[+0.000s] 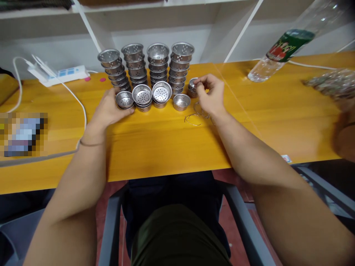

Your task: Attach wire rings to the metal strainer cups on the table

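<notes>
My left hand (107,111) curves round a perforated metal filter basket (124,100) at the left end of the front row, thumb along its front and fingers behind. My right hand (211,92) is closed in a pinch at the rim of another small filter basket (192,88) at the right; whether anything thin is between the fingertips is hidden. Between my hands stand a short stack of baskets (142,95), a second one (162,93) and a single basket (181,102). Thin bent wire rings (192,119) lie on the table below my right hand.
Several tall stacks of filter baskets (158,55) rise behind the front row. A power strip (65,75) with white cables and a blurred-out device (23,136) are at left. At right are a tilted plastic bottle (288,46), a clear bag (332,83) and part of another person (345,129).
</notes>
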Action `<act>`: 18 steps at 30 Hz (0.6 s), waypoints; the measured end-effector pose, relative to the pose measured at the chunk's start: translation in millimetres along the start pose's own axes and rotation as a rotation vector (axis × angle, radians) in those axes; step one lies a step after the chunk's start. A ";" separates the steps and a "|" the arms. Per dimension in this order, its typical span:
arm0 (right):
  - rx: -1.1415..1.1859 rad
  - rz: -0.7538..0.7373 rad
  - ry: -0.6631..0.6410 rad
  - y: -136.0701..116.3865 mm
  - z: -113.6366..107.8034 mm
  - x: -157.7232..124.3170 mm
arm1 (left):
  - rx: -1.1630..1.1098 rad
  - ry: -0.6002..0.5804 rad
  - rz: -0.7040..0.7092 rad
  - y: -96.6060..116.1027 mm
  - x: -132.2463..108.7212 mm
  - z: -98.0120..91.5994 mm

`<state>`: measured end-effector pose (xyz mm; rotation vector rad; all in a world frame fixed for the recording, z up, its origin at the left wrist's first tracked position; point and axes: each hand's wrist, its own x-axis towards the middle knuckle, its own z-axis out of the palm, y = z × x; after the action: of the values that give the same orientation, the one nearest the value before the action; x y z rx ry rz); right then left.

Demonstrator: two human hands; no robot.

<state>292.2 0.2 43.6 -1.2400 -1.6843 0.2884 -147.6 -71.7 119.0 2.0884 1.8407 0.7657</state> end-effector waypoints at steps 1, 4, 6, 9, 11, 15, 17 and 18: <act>-0.012 -0.002 -0.029 -1.8 -2.3 -0.2 | 0.014 0.015 0.015 0.0 -0.8 -1.1; -0.047 -0.031 -0.222 -11.0 -12.6 -0.8 | -0.012 0.148 0.034 2.7 -2.6 -6.5; -0.063 -0.095 -0.405 -17.8 -20.1 -0.9 | -0.095 0.293 0.055 9.3 -5.0 -9.8; -0.100 -0.209 -0.632 -25.9 -27.5 0.9 | -0.153 0.449 0.120 26.8 -14.4 -8.8; -0.129 -0.239 -0.711 -30.9 -29.8 2.7 | -0.123 0.444 0.173 40.9 -23.9 -2.1; -0.059 -0.241 -0.676 -48.6 -34.0 0.8 | -0.108 0.253 0.393 63.9 -39.9 22.5; 0.013 -0.255 -0.592 -63.6 -36.9 -5.2 | -0.164 0.176 0.517 69.9 -42.5 36.1; 0.039 -0.267 -0.553 -72.3 -38.0 -9.4 | -0.200 0.132 0.539 71.6 -42.7 42.3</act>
<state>279.9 -53.0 105.2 -0.9363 -2.2780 0.5321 -67.3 -118.9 111.5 2.4655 1.1867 1.1786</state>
